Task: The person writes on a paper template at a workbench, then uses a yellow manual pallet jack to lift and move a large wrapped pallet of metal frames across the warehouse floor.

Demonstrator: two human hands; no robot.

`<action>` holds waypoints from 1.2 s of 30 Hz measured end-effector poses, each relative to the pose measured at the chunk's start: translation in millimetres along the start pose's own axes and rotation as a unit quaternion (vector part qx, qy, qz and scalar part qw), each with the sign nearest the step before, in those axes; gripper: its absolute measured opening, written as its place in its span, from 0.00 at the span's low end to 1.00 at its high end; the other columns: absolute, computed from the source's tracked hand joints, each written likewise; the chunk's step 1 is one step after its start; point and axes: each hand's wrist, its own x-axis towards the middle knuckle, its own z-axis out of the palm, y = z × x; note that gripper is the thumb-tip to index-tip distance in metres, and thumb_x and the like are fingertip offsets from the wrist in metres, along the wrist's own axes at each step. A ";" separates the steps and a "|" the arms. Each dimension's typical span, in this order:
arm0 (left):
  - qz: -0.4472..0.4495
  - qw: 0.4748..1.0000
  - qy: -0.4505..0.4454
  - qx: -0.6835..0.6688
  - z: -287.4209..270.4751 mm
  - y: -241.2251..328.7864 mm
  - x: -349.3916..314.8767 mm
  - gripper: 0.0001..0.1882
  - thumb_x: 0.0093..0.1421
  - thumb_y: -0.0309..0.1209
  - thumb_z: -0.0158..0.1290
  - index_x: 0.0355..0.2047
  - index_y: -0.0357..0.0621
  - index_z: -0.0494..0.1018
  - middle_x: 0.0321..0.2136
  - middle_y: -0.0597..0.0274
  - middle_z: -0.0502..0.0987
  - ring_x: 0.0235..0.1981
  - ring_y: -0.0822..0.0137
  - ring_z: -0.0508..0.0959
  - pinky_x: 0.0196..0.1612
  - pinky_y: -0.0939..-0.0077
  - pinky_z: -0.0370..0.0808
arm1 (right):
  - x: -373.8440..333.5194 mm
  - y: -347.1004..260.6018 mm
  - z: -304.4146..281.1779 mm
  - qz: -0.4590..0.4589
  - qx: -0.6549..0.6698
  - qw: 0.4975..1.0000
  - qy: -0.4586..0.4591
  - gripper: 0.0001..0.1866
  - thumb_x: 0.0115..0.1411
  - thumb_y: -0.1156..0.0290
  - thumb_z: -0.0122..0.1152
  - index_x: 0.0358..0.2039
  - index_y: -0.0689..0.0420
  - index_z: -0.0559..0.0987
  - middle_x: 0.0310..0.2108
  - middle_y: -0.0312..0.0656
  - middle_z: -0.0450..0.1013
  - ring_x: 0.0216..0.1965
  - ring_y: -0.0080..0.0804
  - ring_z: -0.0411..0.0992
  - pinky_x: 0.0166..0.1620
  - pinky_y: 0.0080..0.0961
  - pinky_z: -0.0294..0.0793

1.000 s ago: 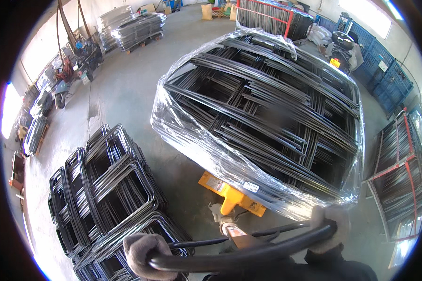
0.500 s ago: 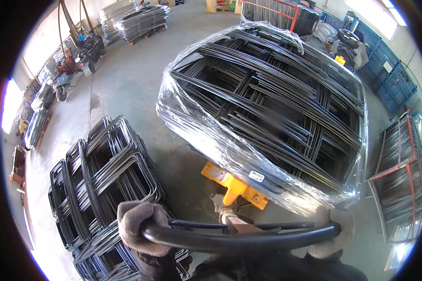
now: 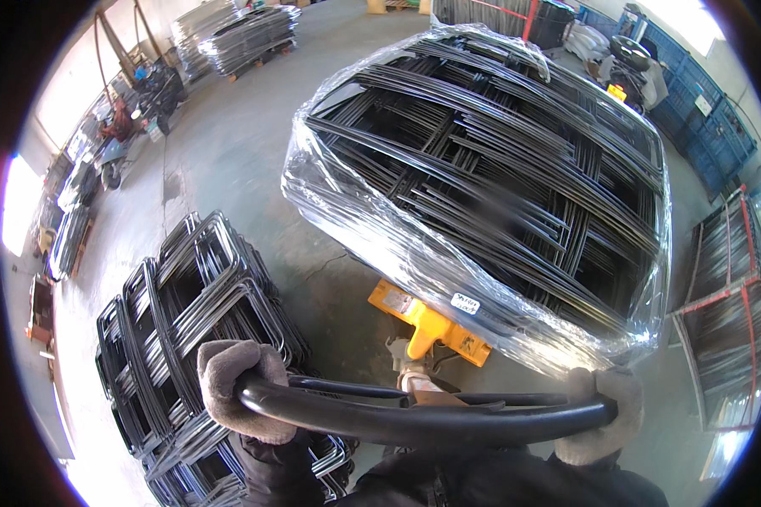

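Observation:
Both of my hands wear grey-beige knitted gloves and hold the black loop handle (image 3: 423, 420) of a pallet jack. My left hand (image 3: 243, 390) wraps round the handle's left end. Round the right end my right hand (image 3: 604, 418) is closed, its fingers partly hidden by the bar. Beyond the handle is the jack's yellow body (image 3: 431, 325), close against a large load of black metal frames (image 3: 482, 169) wrapped in clear plastic film. A small white label (image 3: 465, 303) sits on the film's near side.
Stacked black bent-tube frames (image 3: 190, 313) stand at my left, close to my left hand. On the right is a red-edged rack (image 3: 723, 304) with metal pieces. Blue crates (image 3: 693, 106) line the far right. Wrapped stacks (image 3: 249, 42) and a wheelbarrow (image 3: 112, 160) stand farther off.
My left hand and the handle's left end have shifted slightly left and up. The jack's yellow body sits a little higher and farther right in view. Both hands keep their grip.

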 end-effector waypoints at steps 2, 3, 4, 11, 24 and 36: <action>-0.016 1.000 0.003 -0.013 2.5 -8.1 0.8 0.13 0.62 0.24 0.75 0.44 0.45 0.83 0.38 0.60 0.82 0.40 0.62 0.83 0.42 0.63 0.81 | 1.6 -1.4 4.3 -0.003 0.010 1.000 -0.002 0.21 0.61 0.75 0.90 0.47 0.57 0.83 0.31 0.44 0.81 0.27 0.41 0.81 0.38 0.40 0.84; -0.021 1.000 0.009 -0.021 4.3 -11.7 1.3 0.13 0.63 0.25 0.75 0.45 0.45 0.83 0.38 0.60 0.82 0.41 0.62 0.83 0.43 0.63 0.82 | 1.9 -2.1 6.5 -0.001 0.000 1.000 -0.009 0.21 0.61 0.76 0.89 0.47 0.57 0.83 0.31 0.44 0.81 0.27 0.41 0.81 0.36 0.39 0.83; 0.007 1.000 0.009 -0.025 5.5 -15.5 2.2 0.13 0.64 0.26 0.75 0.45 0.46 0.82 0.38 0.62 0.82 0.42 0.62 0.83 0.44 0.62 0.82 | 1.8 -3.2 10.0 0.000 -0.002 1.000 -0.007 0.21 0.61 0.77 0.89 0.48 0.57 0.83 0.30 0.43 0.81 0.26 0.40 0.80 0.35 0.37 0.83; 0.017 0.997 -0.016 -0.071 2.7 -5.0 8.1 0.08 0.66 0.25 0.70 0.39 0.42 0.80 0.32 0.64 0.77 0.35 0.64 0.79 0.40 0.65 0.77 | 12.7 4.9 29.3 -0.017 0.020 0.998 0.059 0.23 0.59 0.74 0.93 0.46 0.57 0.83 0.26 0.38 0.78 0.23 0.35 0.80 0.29 0.32 0.79; 0.090 0.992 0.072 0.059 20.6 29.3 -18.4 0.26 0.84 0.50 0.63 0.36 0.40 0.85 0.27 0.60 0.83 0.26 0.60 0.83 0.32 0.63 0.82 | 35.8 42.1 60.3 -0.067 0.101 0.990 0.071 0.24 0.57 0.70 0.97 0.39 0.52 0.82 0.26 0.37 0.80 0.23 0.30 0.81 0.29 0.29 0.79; 0.055 0.985 0.158 0.052 47.5 -76.2 -69.1 0.25 0.78 0.51 0.71 0.35 0.41 0.88 0.29 0.58 0.86 0.32 0.56 0.86 0.40 0.57 0.83 | 12.3 64.6 193.3 -0.113 0.206 0.970 0.069 0.20 0.64 0.72 0.92 0.37 0.53 0.81 0.26 0.33 0.80 0.22 0.20 0.79 0.24 0.24 0.75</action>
